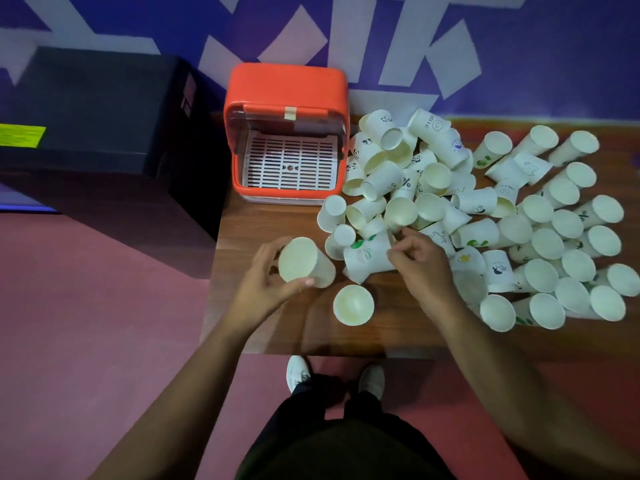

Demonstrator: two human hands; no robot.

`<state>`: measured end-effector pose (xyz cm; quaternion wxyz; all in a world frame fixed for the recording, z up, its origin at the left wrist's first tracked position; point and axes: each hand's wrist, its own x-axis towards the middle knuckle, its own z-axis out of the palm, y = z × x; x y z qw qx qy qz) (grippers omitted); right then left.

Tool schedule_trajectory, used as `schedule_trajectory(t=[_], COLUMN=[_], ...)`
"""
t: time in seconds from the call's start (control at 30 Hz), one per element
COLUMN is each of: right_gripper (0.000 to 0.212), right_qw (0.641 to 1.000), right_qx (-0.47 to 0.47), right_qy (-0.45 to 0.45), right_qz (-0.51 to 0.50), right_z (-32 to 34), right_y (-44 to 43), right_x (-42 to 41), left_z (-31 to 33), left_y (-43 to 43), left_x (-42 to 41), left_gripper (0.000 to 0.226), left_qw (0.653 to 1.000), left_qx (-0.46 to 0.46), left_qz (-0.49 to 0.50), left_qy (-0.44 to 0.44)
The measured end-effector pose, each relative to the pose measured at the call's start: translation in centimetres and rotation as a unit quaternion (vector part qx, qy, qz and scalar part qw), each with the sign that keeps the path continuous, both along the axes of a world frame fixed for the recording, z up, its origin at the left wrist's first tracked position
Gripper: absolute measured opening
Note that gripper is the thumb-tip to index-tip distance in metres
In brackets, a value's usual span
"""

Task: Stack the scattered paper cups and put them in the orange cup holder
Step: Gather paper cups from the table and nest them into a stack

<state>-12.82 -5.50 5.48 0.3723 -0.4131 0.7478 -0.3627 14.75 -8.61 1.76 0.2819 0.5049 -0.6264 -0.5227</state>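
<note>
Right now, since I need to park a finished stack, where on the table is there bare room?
The table is bare between the orange cup holder and the left hand, which holds a cup, and along the near edge below the upright cup. Right of the right hand, gripping the green-print cup, the cup pile is crowded.

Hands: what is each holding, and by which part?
Left hand grips a paper cup near its mouth. Right hand pinches the green-printed cup by its side.

The scene is viewed through a single wide-angle camera worn on the head, aimed forward and steeply down. The worktop (266,220) is seen from close above, the wall (554,46) along the top edge, and the wearer's shoes (298,372) near the bottom.
</note>
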Motion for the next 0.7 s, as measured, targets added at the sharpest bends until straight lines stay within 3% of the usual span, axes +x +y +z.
schedule_trajectory(t=[0.2, 0.47, 0.6, 0.7], right_gripper=[0.009, 0.003, 0.033, 0.053], right_qw=[0.996, 0.992, 0.997, 0.997], right_qx=[0.008, 0.01, 0.0, -0.019], right_qy=[-0.047, -0.09, -0.077, -0.05], right_qz=[-0.078, -0.084, -0.021, 0.052], right_z=[0.5, 0.5, 0.7, -0.2], right_y=[2.6, 4.6, 5.5, 6.1], right_x=[-2.7, -4.0, -2.7, -1.1], left_z=[-0.6, -5.2, -6.2, -5.0], left_y=[3.1, 3.9, 4.0, 3.9], left_x=[-5.2, -7.3, -7.0, -5.9], left_gripper=[0.069, 0.088, 0.095, 0.075], left_qw=[0.995, 0.965, 0.96, 0.981], left_qx=[0.02, -0.063, -0.034, 0.01], left_qz=[-0.094, -0.196, -0.217, -0.156], left_qy=[0.023, -0.163, -0.173, -0.113])
